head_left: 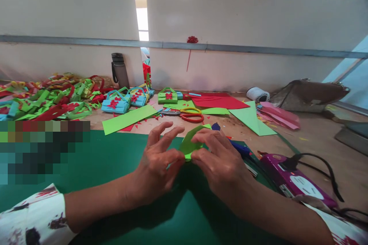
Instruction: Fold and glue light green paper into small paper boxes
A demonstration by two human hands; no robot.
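A small folded piece of light green paper is held up between both hands over the dark green mat. My left hand pinches its lower left edge between thumb and index finger, the other fingers raised. My right hand grips the right side, with its fingers curled over the upper part. Some of the paper is hidden behind the right fingers. Beyond the hands lie scissors with red and yellow handles and a flat light green paper strip.
A purple power strip with a black plug lies at right, near a blue tool. Behind are red paper sheets, small paper bags, a bottle, a heap of paper pieces and a brown handbag.
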